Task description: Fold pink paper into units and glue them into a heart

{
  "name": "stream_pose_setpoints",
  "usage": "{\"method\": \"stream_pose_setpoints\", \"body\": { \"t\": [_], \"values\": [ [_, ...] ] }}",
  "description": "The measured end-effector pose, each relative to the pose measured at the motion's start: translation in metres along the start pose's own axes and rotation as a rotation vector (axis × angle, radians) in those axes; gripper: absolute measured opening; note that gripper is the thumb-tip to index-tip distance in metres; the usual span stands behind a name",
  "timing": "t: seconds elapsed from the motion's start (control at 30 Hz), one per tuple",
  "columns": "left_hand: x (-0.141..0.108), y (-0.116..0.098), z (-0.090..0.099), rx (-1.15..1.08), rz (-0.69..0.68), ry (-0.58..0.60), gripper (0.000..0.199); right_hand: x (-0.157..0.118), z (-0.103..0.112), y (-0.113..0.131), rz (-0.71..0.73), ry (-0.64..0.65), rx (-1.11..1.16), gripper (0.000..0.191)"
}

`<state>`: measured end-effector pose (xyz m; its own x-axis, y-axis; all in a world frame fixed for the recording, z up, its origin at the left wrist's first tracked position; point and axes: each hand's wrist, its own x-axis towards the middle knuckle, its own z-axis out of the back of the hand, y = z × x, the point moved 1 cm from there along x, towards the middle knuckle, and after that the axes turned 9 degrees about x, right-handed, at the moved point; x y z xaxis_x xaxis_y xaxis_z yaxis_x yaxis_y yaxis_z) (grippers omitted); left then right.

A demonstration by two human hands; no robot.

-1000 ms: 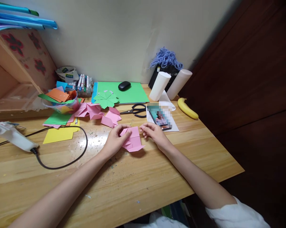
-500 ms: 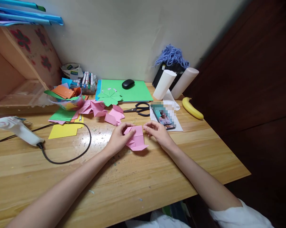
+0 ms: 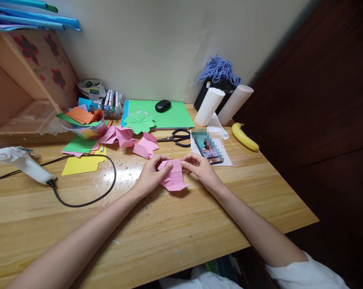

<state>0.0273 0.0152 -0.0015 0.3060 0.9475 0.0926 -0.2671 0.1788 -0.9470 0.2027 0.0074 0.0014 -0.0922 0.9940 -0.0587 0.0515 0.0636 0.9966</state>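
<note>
Folded pink paper (image 3: 177, 177), one: left hand (image 3: 150, 175) pinched it; right hand (image 3: 201, 170) curled by its edge, grip unclear. Scissors (image 3: 170, 139) lay beyond.

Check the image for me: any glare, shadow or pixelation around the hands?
Head view: bright glare on the tabletop, left of the left hand; head view: soft shadow under the folded pink paper; head view: blocky pixelation over parts of the phone, past the right hand.

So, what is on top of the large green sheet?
A black mouse rests on the sheet; a green paper flower overlaps its front edge. What they cover is hidden.
</note>
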Motion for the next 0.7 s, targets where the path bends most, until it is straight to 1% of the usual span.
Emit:
{"method": "stream_pose_setpoints", "body": {
  "t": [0.23,0.47,0.7],
  "values": [
    [-0.0004,0.0009,-0.0008,0.008,0.003,-0.02,0.025,-0.0001,-0.0017,0.0022,-0.007,-0.002,-0.003,0.023],
    [-0.0002,0.0012,-0.0003,0.029,-0.009,-0.018,0.024,-0.0007,-0.0028,0.002,-0.078,0.027,0.049,0.023],
    [-0.0006,0.0015,-0.0006,0.03,-0.026,-0.012,0.023,-0.0006,-0.003,0.0041,-0.136,-0.017,0.119,0.026]
  ]
}}
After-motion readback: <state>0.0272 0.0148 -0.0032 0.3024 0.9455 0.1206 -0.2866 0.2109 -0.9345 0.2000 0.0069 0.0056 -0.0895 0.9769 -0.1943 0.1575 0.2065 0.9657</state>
